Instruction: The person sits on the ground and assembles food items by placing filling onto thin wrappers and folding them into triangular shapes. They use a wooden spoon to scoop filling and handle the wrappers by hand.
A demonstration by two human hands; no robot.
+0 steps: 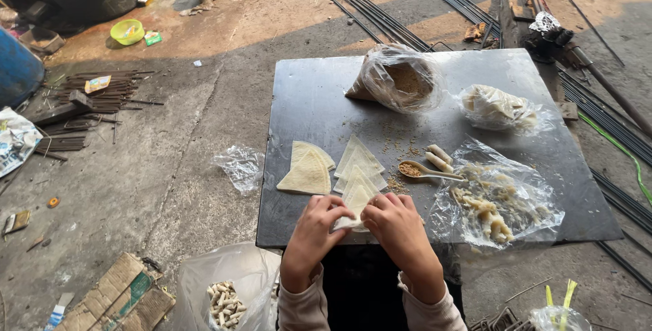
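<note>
My left hand point(314, 230) and my right hand point(398, 228) meet at the near edge of a dark slab point(312, 93), both pinching a pale triangular wrapper point(354, 203). More triangular wrappers point(360, 162) lie fanned just beyond, and another small stack point(307, 171) sits to the left. A spoon point(424, 171) heaped with brown filling rests to the right, beside two finished rolls point(439, 157).
A plastic bag of brown filling point(401, 80) and a bag of wrappers point(499, 108) stand at the slab's far side. Clear plastic with rolled pieces point(492, 205) lies right. A bag of rolls point(225, 300) sits on the ground, with metal rods point(102, 90), a green bowl point(127, 31) around.
</note>
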